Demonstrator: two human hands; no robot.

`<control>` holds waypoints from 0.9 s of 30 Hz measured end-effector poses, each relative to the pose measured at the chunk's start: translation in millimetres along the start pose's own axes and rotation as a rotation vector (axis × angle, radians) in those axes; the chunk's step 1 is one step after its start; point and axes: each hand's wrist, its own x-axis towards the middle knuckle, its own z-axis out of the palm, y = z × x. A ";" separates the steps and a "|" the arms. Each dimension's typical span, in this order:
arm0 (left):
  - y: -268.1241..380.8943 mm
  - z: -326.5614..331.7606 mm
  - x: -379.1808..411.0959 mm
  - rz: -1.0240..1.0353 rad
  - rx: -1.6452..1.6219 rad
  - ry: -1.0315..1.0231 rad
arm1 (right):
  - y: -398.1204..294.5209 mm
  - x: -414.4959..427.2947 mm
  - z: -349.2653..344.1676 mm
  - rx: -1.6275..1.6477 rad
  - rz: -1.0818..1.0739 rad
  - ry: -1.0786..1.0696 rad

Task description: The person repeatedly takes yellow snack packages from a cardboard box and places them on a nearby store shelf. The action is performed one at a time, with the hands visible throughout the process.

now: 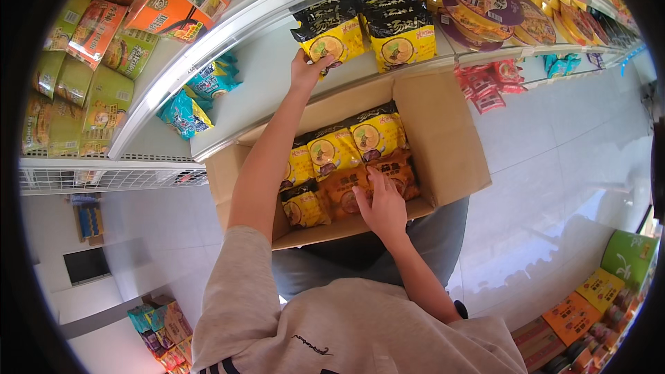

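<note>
With thumb and fingers my left hand [310,68] grips the front yellow and black instant noodle packet [337,41] of a row on the shelf. To its right stands another row of the same packets [399,44]. Below, an open cardboard box [447,130] rests against the shelf edge, over my lap. It holds several yellow and black packets [332,151] and orange packets [345,187]. My right hand [383,209] is over the orange packets with its fingers apart; whether its fingertips touch them is hard to tell.
Teal packets [187,114] lie on the shelf [249,98] at left. Orange noodle tubs [174,2] stand on the upper shelf. Purple-lidded bowls [483,8] and hanging red packets [488,83] are at right. More cartons [571,317] stand on the floor at lower right.
</note>
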 end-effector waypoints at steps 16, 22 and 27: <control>-26.2 11.8 29.2 0.041 0.418 0.167 | -3.4 1.4 1.9 0.000 0.090 -0.039; -19.1 36.4 22.3 -0.065 0.489 0.188 | -3.5 1.4 2.3 -0.019 0.111 -0.053; -19.9 52.0 25.0 -0.090 0.573 0.361 | -4.3 1.0 2.9 -0.021 0.095 -0.057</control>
